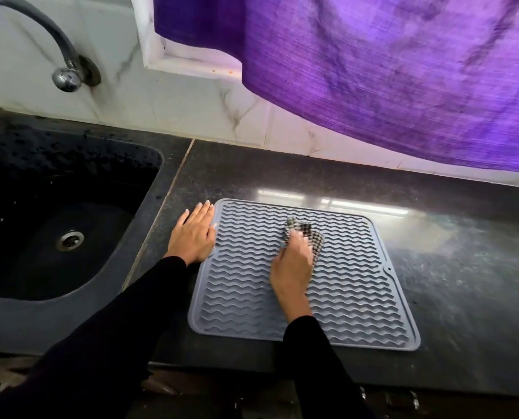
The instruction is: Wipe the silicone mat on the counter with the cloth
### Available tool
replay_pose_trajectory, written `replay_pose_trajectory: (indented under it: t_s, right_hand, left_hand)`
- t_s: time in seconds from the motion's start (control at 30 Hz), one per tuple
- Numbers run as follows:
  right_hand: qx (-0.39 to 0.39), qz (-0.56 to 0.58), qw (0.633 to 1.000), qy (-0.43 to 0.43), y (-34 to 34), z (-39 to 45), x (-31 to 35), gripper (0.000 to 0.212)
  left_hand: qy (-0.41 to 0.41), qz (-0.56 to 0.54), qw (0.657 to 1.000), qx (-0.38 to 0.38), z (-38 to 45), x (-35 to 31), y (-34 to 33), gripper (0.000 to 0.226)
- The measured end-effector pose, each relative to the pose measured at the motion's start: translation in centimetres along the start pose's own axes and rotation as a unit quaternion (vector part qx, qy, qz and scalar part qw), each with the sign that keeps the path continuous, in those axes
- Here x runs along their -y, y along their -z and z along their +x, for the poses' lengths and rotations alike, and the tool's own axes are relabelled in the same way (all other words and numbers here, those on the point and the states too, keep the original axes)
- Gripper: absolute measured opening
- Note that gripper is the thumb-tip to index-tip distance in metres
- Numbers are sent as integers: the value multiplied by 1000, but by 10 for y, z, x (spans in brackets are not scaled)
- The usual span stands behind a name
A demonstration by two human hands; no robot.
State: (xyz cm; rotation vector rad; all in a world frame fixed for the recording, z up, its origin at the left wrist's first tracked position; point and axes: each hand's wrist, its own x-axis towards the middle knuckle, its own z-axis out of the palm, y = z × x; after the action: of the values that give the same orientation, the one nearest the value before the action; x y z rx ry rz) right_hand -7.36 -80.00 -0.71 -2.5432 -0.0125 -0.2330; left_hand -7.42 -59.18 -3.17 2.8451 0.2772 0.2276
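The grey silicone mat [336, 285] lay flat on the dark counter [451, 252], just right of the black sink [55, 225]. The right hand [293, 264] gripped a checked cloth [308, 237], bunched under curled fingers, against the mat's ridged middle. The left hand [193, 235] rested flat with straight fingers on the counter at the mat's left edge (thumb side touching the rim). A purple curtain [388, 71] hung above.
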Motion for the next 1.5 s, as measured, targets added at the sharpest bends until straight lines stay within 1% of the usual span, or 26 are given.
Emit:
replay_pose_trajectory:
  t_s: [0.13,0.2,0.23,0.27,0.3,0.37,0.4,0.43,0.47,0.53,0.57,0.63,0.7,0.77,0.87,0.97,1.07,1.13,1.17,1.23,1.27,1.3,1.33,1.4,1.47,1.5]
  right_hand:
    - [47,68,994,68,-7,-12,27,38]
    - [90,124,986,62,2,-13,34,34]
    - [127,184,974,29,7,-11,35,32]
    - [164,281,945,-32,16,-7,36,29]
    - [177,399,894,-103,27,-3,36,25]
    - [129,553,793,-221,51,5,27,23]
    - [84,563,787,-238,62,9,21,24]
    - [42,535,813,-228,72,11,15,25]
    - [-6,473,859,-195,79,12,5,28]
    - [-70,281,951,-110,86,10,-16,36]
    - [-78,192,974,-88,83,10,-27,39]
    - [-47,61,994,-72,66,5,-45,41]
    - [16,-21,998,-52,51,-7,-50,44]
    - [33,-64,997,-38,41,-17,-48,49]
    - [22,-45,998,-32,39,-22,-34,50]
    - [46,-31,998,-3,31,-30,-10,49]
    - [74,-2,996,56,18,-40,14,45]
    - [93,62,992,64,18,-37,23,41]
    - [108,123,986,37,21,-33,26,38]
    - [123,304,943,-58,31,-22,33,35]
    - [103,368,919,-94,33,-16,34,35]
    - [83,387,912,-106,33,-13,36,36]
    - [74,371,922,-84,33,-13,39,38]
    - [91,289,953,29,26,-20,46,42]
    - [161,128,964,171,9,-32,49,50]
    - [192,24,954,229,1,-39,49,54]
  left_hand:
    - [1,-2,1000,1,0,0,1,52]
    - [1,-6,1000,3,0,-1,2,52]
    - [2,-7,1000,5,0,-1,2,52]
    - [4,-8,1000,7,0,-1,3,52]
    - [4,-11,1000,8,0,-1,3,52]
    - [1,-16,1000,4,-1,-1,4,52]
    - [0,-20,1000,-1,0,-2,4,52]
    - [0,-26,1000,-7,-1,-1,4,51]
    - [2,-35,999,-14,-1,-2,5,51]
    - [10,-50,998,-35,-2,-3,7,49]
    - [13,-53,997,-51,-3,-5,8,47]
    - [16,-54,995,-81,-8,-8,12,50]
    - [25,-58,994,-91,-16,-9,14,56]
    - [33,-51,996,-66,-28,-10,13,61]
    - [23,-10,1000,-14,-41,-11,7,62]
    - [35,-11,999,-14,-43,-14,7,50]
    - [42,-21,999,-15,-46,-19,11,49]
    - [43,-24,999,-13,-47,-19,11,49]
    - [42,-27,999,-8,-46,-18,12,49]
    - [37,-37,998,22,-42,-13,14,50]
    - [32,-37,998,43,-41,-11,16,50]
    - [27,-32,997,60,-42,-9,16,52]
    - [21,-24,997,64,-44,-9,17,57]
    - [15,-5,999,39,-51,-11,15,75]
    - [24,15,999,23,-53,-13,12,74]
    - [28,22,999,21,-53,-14,11,71]
